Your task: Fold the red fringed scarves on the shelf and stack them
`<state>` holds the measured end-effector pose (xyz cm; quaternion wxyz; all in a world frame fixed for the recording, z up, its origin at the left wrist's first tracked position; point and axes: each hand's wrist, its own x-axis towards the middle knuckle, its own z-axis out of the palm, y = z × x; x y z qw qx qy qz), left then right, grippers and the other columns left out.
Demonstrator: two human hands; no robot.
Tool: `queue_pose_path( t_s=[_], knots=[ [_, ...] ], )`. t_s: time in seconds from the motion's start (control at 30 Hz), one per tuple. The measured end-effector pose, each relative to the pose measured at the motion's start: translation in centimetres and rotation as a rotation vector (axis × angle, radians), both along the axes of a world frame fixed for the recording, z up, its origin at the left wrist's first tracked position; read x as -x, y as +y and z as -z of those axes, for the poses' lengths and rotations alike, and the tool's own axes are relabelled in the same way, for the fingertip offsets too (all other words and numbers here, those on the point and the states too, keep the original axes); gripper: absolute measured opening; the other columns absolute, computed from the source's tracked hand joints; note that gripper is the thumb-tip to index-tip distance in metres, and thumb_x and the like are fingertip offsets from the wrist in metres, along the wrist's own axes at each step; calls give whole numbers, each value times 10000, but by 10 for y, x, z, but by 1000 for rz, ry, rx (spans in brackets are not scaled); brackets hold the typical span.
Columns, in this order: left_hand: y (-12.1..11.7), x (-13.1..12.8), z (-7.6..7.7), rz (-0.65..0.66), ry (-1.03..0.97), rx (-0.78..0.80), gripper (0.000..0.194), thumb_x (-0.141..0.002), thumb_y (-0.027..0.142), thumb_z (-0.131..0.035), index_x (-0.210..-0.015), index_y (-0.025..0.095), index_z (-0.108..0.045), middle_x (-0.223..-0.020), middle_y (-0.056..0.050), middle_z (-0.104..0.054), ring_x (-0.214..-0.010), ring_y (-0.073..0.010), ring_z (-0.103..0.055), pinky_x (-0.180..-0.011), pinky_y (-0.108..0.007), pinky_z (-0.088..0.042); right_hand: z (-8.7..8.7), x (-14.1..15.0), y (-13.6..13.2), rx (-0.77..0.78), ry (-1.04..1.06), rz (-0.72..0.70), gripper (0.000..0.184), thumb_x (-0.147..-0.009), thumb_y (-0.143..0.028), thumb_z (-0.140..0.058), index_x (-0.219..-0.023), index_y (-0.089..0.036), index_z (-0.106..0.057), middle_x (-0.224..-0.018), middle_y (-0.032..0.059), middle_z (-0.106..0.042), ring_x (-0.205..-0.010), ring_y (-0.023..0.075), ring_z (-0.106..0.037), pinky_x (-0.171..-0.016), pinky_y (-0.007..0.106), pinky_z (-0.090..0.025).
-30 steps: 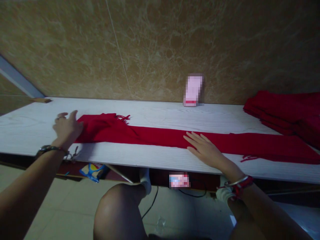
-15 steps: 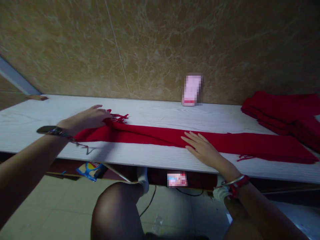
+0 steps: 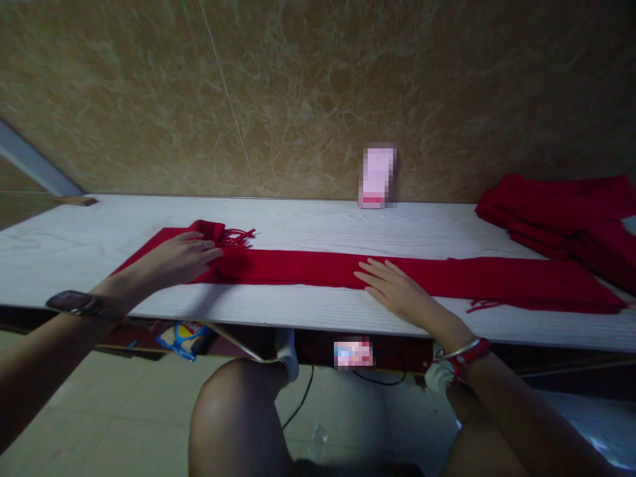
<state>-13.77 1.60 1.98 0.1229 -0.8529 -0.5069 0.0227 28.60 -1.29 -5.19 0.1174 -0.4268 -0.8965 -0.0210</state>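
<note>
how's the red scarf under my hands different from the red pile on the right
The scarf lies stretched out in one long strip along the table; the pile is folded and stacked. The left hand and right hand rest on the scarf; nothing touches the pile. Both are red.

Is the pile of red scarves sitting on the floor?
No, the pile of red scarves sits on the white table at its right end, up against the wall.

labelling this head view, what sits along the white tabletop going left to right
Small brown object at the far left edge → left hand on the folded, fringed end of the red scarf → blurred pink box by the wall → right hand flat on the scarf → stack of folded red scarves.
</note>
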Motion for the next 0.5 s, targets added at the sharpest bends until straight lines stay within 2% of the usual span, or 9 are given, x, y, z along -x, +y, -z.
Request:
queue_pose_path(
  t_s=[0.1, 0.17, 0.27, 0.37, 0.5],
  knots=[
    [-3, 0, 4, 57, 156, 172, 412, -762, 94, -399, -1064, 162, -672, -1012, -128, -709, -849, -227, -651, -872, -384, -459, 1, -2, 2, 11, -13, -53, 453, -912, -184, -344, -1327, -273, -503, -1387, 8, -503, -1315, 181, -401, -1084, 438, -350],
    [-6, 0, 4, 24, 213, 193, 451, -774, 103, -367, -1122, 157, -649, -1020, -130, -706, -847, -237, -655, -848, -389, -475, 3, -3, 3, 7, -20, -67, 469, -904, -150, -339, -1326, -275, -502, -1379, 1, -512, -1313, 173, -403, -1085, 435, -351],
    [-10, -10, 3, 0, 269, 174, 467, -765, 118, -384, -1154, 174, -636, -1095, -109, -684, -954, -238, -644, -883, -369, -474, 4, -4, 4, -11, -22, -78, 478, -897, -117, -335, -1320, -255, -510, -1373, 18, -515, -1313, 180, -404, -1085, 448, -348],
    [-11, -40, 6, 56, 221, 146, 488, -776, 119, -402, -1212, 202, -607, -1215, -103, -626, -1084, -237, -596, -949, -367, -451, 2, -4, 3, -26, -48, -76, 486, -889, -84, -336, -1303, -252, -528, -1370, 23, -516, -1305, 185, -415, -1075, 444, -364],
    [-8, -86, 24, 134, 119, 115, 588, -819, 34, -322, -1352, 228, -476, -1349, -113, -526, -1169, -217, -550, -957, -338, -459, -2, -5, 1, -41, -104, -68, 527, -855, -13, -336, -1314, -201, -516, -1364, 45, -520, -1275, 185, -453, -1066, 406, -385]
  ],
)
